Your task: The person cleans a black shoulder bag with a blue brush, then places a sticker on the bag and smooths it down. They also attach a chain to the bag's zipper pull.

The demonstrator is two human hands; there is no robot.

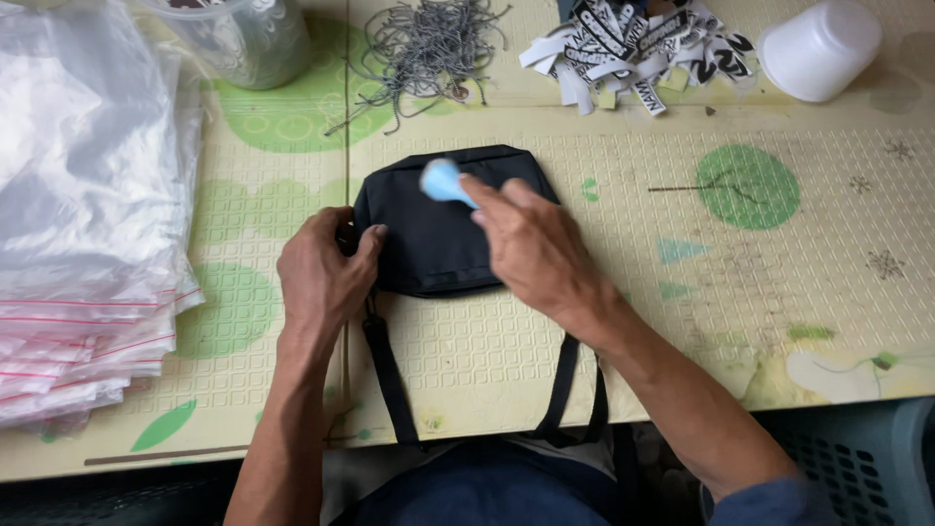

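The black pouch bag (438, 229) lies flat near the table's (779, 292) front edge. Left hand (319, 278) pinches its left end; right hand (531, 244) grips a blurred light-blue tool (446, 182), possibly a brush, above it.

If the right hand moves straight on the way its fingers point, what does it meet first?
The right hand points up-left across the black bag. Past the bag's edge, probably the grey cord pile, though depth is unclear.

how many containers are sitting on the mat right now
2. A clear plastic container stands at the top left beside the grey strings. A white cup lies tipped at the top right by the black-and-white labels. Others may be out of frame.
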